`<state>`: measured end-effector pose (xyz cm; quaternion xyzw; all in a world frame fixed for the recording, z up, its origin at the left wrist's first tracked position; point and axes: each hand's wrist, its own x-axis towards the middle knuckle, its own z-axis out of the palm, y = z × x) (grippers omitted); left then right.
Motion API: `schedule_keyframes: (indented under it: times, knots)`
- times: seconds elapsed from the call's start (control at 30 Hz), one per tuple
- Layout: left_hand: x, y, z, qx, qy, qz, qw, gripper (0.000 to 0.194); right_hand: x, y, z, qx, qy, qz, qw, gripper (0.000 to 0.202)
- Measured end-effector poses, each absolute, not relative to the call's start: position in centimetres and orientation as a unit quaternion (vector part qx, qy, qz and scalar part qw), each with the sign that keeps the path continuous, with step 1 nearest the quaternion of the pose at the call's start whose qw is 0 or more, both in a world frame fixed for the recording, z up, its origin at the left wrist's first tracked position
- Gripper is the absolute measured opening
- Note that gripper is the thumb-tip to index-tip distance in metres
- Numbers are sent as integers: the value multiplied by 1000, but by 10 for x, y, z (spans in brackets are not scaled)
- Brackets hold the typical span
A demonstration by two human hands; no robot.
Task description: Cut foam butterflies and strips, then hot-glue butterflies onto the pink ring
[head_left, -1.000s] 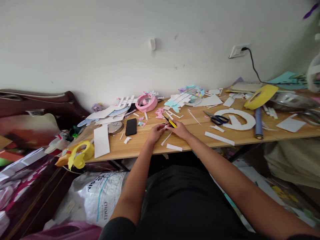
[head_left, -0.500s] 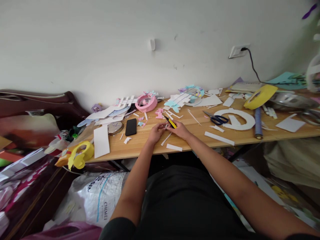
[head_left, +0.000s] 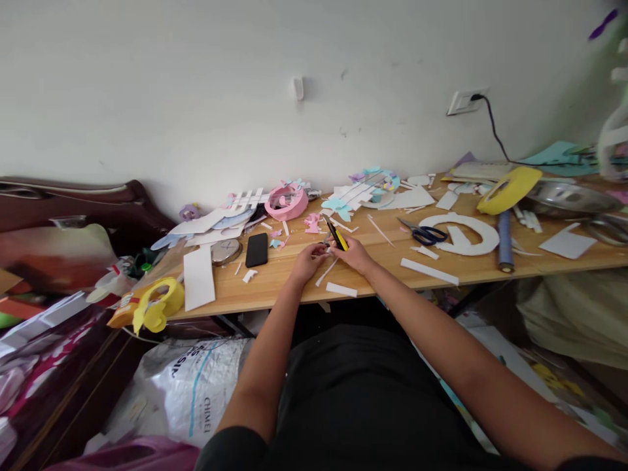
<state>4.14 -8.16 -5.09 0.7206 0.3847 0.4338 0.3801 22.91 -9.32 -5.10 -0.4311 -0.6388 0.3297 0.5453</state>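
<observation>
My right hand (head_left: 355, 255) is closed around a yellow and black utility knife (head_left: 338, 238), its far end pointing up toward the wall. Close beside it, my left hand (head_left: 308, 260) is closed, fingertips pinched together near a small white piece (head_left: 330, 251) between the hands. Fingers hide most of that piece. A thin white strip (head_left: 326, 273) lies on the wooden table just below the hands, and a wider white strip (head_left: 341, 290) rests by the front edge. Beyond the knife sits a pink cut-out (head_left: 312, 222).
Scissors (head_left: 426, 233) lie against a white foam ring (head_left: 464, 235) on the right. A black phone (head_left: 257, 250), a round tin (head_left: 226, 251) and a white sheet (head_left: 199, 277) are to the left. A pink ring (head_left: 286, 201) stands near the wall.
The utility knife has turned a little more upright in my right hand. My left hand stays almost in place, with a slight shift of its fingers.
</observation>
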Motion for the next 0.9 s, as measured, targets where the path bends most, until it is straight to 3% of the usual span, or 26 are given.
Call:
schedule_keyframes:
  times: [0.9]
  knots:
    - [45,-90,-47,752,414,404,317,23,232,-91,-56,-400,-584,443,550,35]
